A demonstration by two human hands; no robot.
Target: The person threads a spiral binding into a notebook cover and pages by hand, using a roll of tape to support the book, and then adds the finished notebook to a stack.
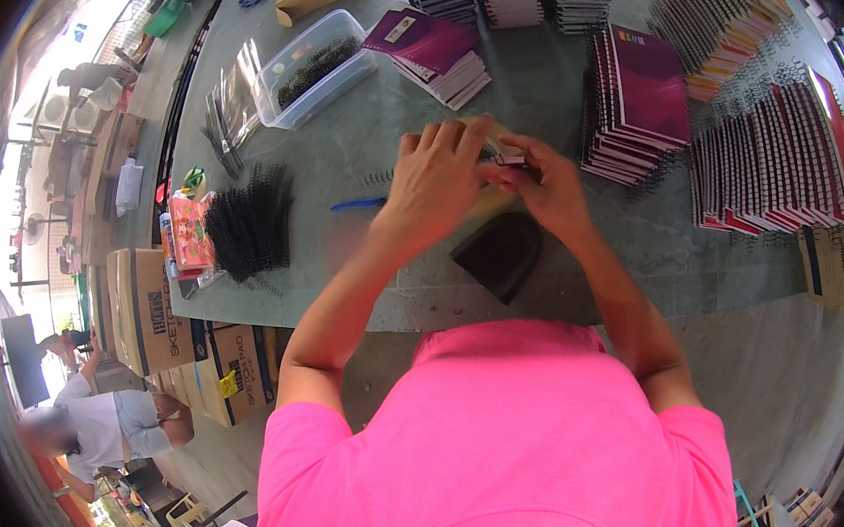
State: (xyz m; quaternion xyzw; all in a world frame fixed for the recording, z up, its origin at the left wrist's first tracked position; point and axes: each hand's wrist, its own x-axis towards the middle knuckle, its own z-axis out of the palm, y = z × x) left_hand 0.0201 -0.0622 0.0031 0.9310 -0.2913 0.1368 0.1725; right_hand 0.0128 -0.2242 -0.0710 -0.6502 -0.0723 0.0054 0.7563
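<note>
Both hands meet over the table, close in front of me. My left hand [437, 176] has its fingers bent, back of the hand up, closed round something mostly hidden. My right hand [552, 190] pinches at the same spot, where a small item with shiny metal and red parts [501, 163] shows between the fingers; its kind cannot be made out. Something yellowish and blurred lies under the hands. A blue pen-like tool [358, 203] and a short black wire coil lie by my left hand. Below the hands sits a dark, rounded-edged block [503, 255].
At left are a bundle of black binding coils [250, 220], a clear plastic bin [319, 69] of coils and small packets. Stacks of purple notebooks [642, 102] and red coil-bound notebooks [777, 164] stand right. Cartons [152, 310] and another person [107, 427] are lower left.
</note>
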